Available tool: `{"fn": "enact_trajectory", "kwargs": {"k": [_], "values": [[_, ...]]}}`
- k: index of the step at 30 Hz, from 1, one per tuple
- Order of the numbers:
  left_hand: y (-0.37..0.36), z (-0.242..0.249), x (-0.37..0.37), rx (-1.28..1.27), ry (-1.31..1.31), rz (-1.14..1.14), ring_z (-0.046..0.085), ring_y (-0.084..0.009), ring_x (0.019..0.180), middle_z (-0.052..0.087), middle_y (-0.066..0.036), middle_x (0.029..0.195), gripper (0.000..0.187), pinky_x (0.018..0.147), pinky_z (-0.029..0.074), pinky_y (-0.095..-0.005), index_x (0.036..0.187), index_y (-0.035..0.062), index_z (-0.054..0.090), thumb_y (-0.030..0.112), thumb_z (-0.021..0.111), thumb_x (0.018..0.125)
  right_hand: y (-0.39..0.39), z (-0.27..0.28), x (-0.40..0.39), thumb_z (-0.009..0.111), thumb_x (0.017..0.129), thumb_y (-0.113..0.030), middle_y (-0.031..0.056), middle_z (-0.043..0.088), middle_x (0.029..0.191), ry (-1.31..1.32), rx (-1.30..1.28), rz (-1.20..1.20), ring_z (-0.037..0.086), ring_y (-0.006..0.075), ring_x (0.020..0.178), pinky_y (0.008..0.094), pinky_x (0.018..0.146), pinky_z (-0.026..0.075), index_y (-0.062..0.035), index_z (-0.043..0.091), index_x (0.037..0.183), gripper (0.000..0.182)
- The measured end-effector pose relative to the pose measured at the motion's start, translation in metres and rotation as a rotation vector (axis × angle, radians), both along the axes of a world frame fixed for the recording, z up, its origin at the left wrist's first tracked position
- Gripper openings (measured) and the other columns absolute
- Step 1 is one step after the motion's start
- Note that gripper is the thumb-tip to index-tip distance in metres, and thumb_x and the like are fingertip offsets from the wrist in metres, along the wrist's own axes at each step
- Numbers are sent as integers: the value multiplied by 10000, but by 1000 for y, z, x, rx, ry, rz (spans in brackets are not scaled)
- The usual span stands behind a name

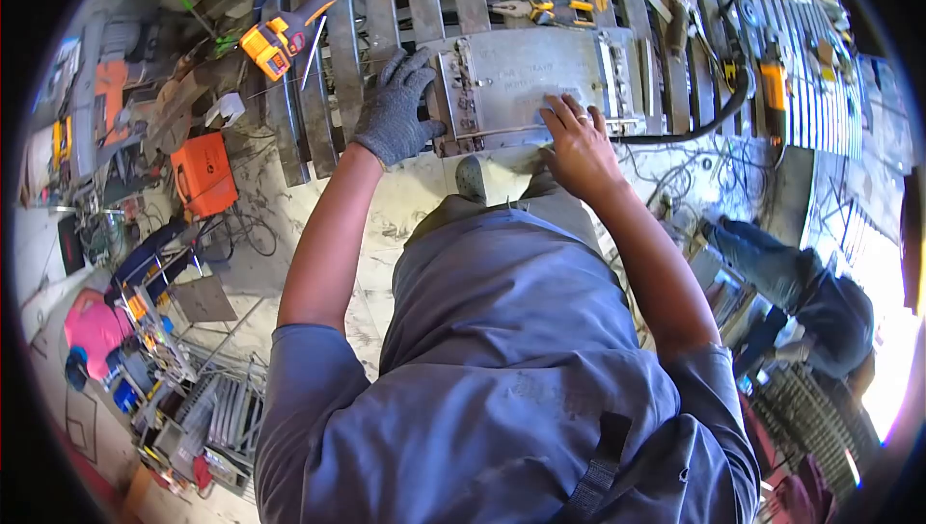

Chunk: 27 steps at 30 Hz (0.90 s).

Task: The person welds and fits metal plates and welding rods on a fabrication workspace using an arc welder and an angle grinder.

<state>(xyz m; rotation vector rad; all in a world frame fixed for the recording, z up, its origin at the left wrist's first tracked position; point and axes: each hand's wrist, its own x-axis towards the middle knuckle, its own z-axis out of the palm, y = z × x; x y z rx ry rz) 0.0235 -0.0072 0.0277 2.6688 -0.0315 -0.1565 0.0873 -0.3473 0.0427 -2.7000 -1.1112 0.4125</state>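
A flat grey metal plate (526, 71) with faint writing lies on the slatted metal bench (333, 100), with rail-like strips along its left and right ends. A thin rod (516, 131) runs along its near edge. My left hand (397, 109), in a grey glove, rests beside the plate's left end with its fingers spread. My bare right hand (582, 150) has its slightly bent fingertips on the plate's lower right part. A ring shows on one finger. No object is visible in either hand.
Beyond the plate lie yellow-and-black pliers (545, 11) and metal bars. A yellow cordless power tool (280, 42) sits at left. A black hose (709, 124) curves at right. An orange case (204, 175) stands on the floor. People are at left (92, 331) and right (820, 302).
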Motion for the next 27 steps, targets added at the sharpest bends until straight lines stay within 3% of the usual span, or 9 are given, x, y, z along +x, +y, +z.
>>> {"fn": "enact_trajectory", "kwargs": {"k": [5, 11, 15, 21, 22, 27], "values": [[7, -16, 0, -51, -68, -69, 355, -447, 1648, 452, -170, 1761, 884, 1366, 338, -511, 1459, 14, 604, 277, 1000, 713, -2, -7, -12, 850, 945, -209, 105, 463, 1735, 26, 1, -62, 403, 328, 1650, 670, 1312, 331, -72, 578, 1541, 669], [14, -33, -8, -91, -201, -109, 370, -465, 1633, 483, -177, 1729, 841, 1350, 339, -566, 1471, 125, 630, 292, 982, 726, -3, -14, -17, 829, 976, -247, 82, 414, 1790, 11, -11, -88, 389, 309, 1665, 658, 1339, 299, -71, 572, 1581, 680], [14, -37, -11, -92, -282, -132, 383, -469, 1622, 500, -177, 1715, 822, 1338, 336, -589, 1454, 141, 647, 309, 975, 719, -9, -24, -15, 757, 1050, -235, 93, 549, 1692, -65, 108, -77, 459, 319, 1621, 645, 1313, 336, -106, 650, 1512, 492], [15, -34, -10, -8, -268, -162, 386, -484, 1610, 485, -190, 1721, 841, 1339, 297, -621, 1464, 139, 632, 343, 959, 716, -12, -35, 0, 693, 1024, -140, 109, 692, 1481, -156, 261, -38, 615, 336, 1456, 542, 1249, 446, -135, 759, 1259, 244], [14, -35, -10, 3, -277, -166, 382, -490, 1612, 482, -195, 1721, 852, 1338, 297, -623, 1472, 139, 623, 342, 957, 714, -10, -41, 0, 685, 984, -127, 127, 681, 1471, -188, 284, -21, 609, 350, 1447, 525, 1232, 464, -121, 770, 1198, 230], [12, -32, -11, 27, -287, -180, 373, -513, 1615, 468, -222, 1722, 896, 1335, 300, -628, 1503, 139, 585, 335, 944, 705, -6, -46, 0, 660, 951, -118, 125, 665, 1455, -162, 261, 10, 579, 376, 1467, 516, 1235, 473, -117, 768, 1208, 279]]}}
